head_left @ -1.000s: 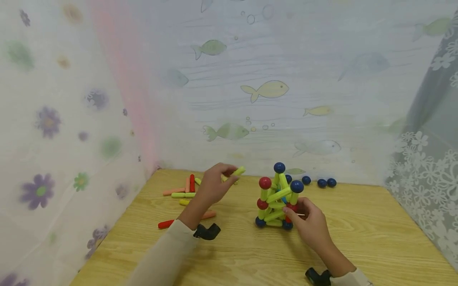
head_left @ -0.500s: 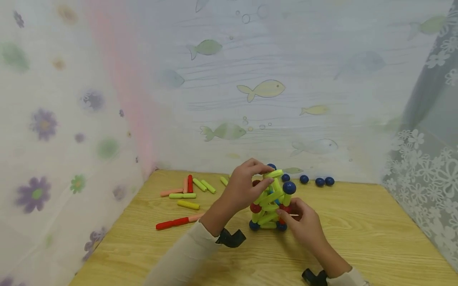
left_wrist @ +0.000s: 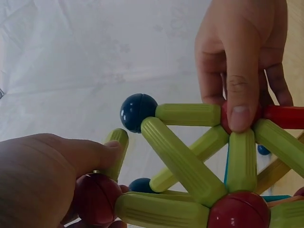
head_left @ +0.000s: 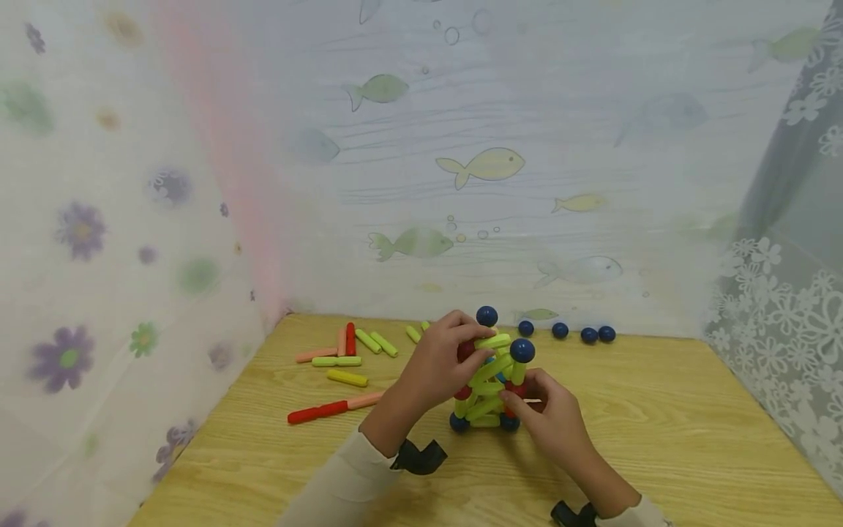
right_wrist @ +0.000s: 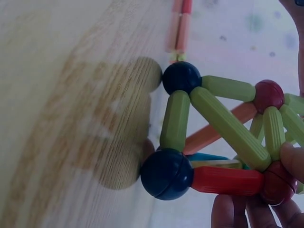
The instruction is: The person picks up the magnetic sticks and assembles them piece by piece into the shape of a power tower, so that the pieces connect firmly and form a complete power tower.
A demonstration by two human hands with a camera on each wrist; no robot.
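Note:
A tower of magnetic rods and balls (head_left: pixel 487 388) stands on the table in the head view, mostly light green rods with blue and red balls. My left hand (head_left: pixel 437 359) pinches a light green rod (head_left: pixel 494 341) near the top. In the left wrist view that rod (left_wrist: pixel 120 137) slants up beside a red ball (left_wrist: pixel 97 197), with my left thumb against it and fingers around the ball. My right hand (head_left: pixel 556 417) holds the tower's right side, thumb and fingers on a red ball (right_wrist: pixel 275 183) at mid-height. Blue balls (head_left: pixel 486 316) top two corners.
Loose rods lie on the left of the wooden table (head_left: pixel 658 424): a yellow rod (head_left: pixel 347 378), a red rod (head_left: pixel 317 413), and several green and orange ones. Several blue balls (head_left: pixel 560 331) rest along the back edge. A fish-patterned sheet (head_left: pixel 395 183) hangs behind.
My left hand has carried the green rod rightward from the loose rods to the tower, then lowered it at the top. The tower has shifted slightly left and nearer, my right hand still on it.

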